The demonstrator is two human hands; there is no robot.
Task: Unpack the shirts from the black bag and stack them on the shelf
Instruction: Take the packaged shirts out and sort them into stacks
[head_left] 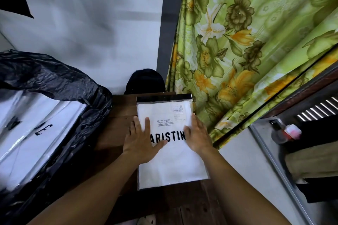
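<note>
Glossy plastic wraps the white folded shirt pack point(170, 166); left hand point(140, 142) and right hand point(197, 137) rest flat-fingered, gripping nothing, so it may slip off the brown wooden shelf point(118, 115).

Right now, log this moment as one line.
packaged shirt: flat on wooden shelf | left hand: rests on its top | right hand: touching its right edge | black bag: left, more shirts inside
</note>
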